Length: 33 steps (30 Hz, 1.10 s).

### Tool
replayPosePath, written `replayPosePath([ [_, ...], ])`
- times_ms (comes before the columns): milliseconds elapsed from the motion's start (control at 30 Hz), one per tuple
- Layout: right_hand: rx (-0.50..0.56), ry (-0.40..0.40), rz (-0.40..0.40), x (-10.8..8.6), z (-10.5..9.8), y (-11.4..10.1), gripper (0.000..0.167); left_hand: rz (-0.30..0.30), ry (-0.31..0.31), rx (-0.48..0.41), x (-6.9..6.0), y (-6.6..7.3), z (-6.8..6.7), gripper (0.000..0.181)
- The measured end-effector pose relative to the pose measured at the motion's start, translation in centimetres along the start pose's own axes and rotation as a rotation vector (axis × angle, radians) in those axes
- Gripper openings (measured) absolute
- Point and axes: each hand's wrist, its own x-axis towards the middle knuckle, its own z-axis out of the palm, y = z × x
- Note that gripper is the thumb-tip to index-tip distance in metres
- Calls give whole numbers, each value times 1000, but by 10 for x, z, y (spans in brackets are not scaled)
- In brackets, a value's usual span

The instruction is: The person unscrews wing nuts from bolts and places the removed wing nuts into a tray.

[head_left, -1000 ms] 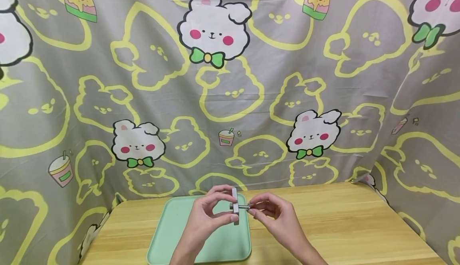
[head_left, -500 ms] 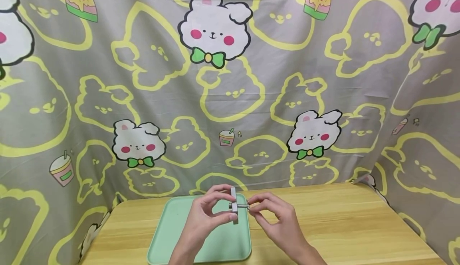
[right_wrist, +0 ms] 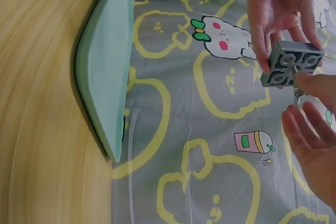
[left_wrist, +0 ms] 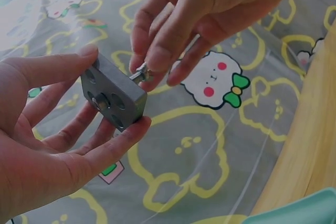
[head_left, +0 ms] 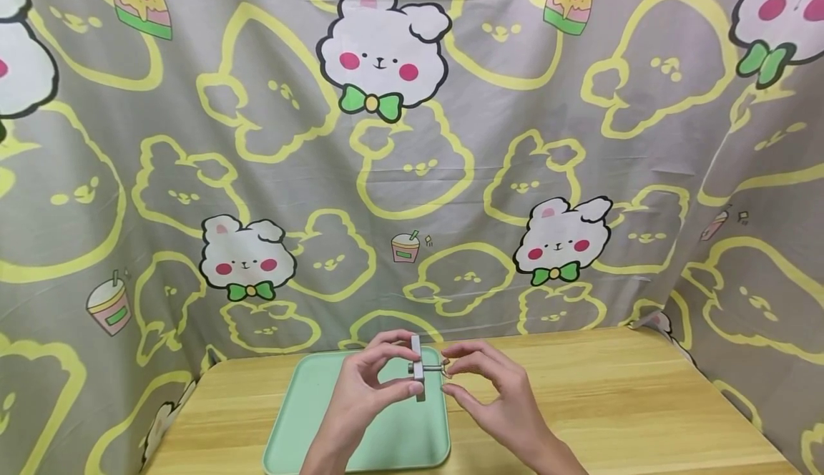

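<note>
In the head view my left hand (head_left: 367, 382) grips a grey square block (head_left: 418, 368) by its edges, thumb below and fingers above, over the green tray. The left wrist view shows round holes in the block (left_wrist: 113, 90) and a bolt head (left_wrist: 101, 101) in its middle. The bolt's threaded shank (head_left: 433, 368) sticks out toward my right hand (head_left: 498, 389) and bears a small wing nut (left_wrist: 143, 72) at its end. My right fingertips are spread around the wing nut, with the thumb apart from it. Whether a fingertip touches it I cannot tell.
A light green tray (head_left: 283, 425) with a raised rim lies on the wooden table (head_left: 644, 403), below the hands and to the left. A grey patterned curtain (head_left: 399, 189) hangs behind the table and along both sides.
My right fingers have gone from pinching the wing nut to spreading apart around it, and the thumb has dropped away. The left hand holds the block almost unmoved.
</note>
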Motion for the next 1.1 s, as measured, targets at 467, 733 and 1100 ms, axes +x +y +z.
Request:
replayPosePath([
  [467,417,-40,788,7,-9,-9,38,-3,-2,22,0,0,2,33],
  [733,438,-52,792,6,-9,-9,38,-7,-4,31,0,0,5,32],
  [1100,383,-31,703,5,-7,-10,28,-16,-2,30,1,-1,4,32],
])
